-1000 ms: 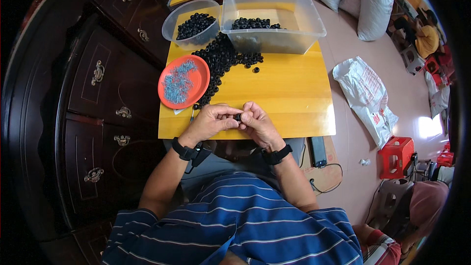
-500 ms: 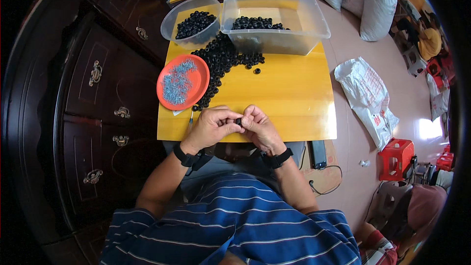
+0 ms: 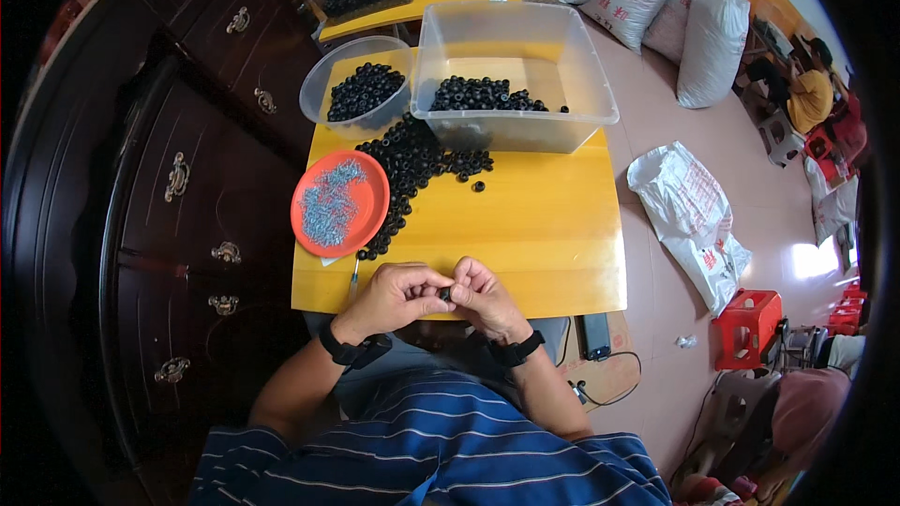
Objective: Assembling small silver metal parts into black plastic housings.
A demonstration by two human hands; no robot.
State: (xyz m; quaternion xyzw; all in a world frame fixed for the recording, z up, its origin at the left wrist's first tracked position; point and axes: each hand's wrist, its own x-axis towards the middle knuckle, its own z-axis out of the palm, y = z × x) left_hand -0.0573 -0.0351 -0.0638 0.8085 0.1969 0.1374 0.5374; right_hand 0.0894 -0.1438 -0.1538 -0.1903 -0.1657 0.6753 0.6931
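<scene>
Over the near edge of the yellow table (image 3: pixel 525 244), my left hand (image 3: pixel 398 296) and my right hand (image 3: pixel 486 300) meet. Both pinch one small round black piece (image 3: pixel 444 294) between thumbs and fingertips, which hide most of it. Left of the hands, a red plate (image 3: pixel 379 215) carries many thin silvery metal pins or screws (image 3: pixel 330 204). Beside it spreads a loose heap of black round pieces (image 3: pixel 405 157), some with a hole showing. A thin pen-like tool (image 3: pixel 354 278) lies close to my left hand.
Behind the heap stand a clear oval tub (image 3: pixel 314 105) and a large clear bin (image 3: pixel 572 131), both with black pieces inside. Dark drawers (image 3: pixel 169 225) border the left. On the right floor are a white sack (image 3: pixel 689 215), a red stool (image 3: pixel 748 328) and full sacks (image 3: pixel 712 47); people sit farther off.
The view has tilted, so the table and its contents appear lower and more of the table behind shows. Both hands still pinch the black piece, with little change of grip.
</scene>
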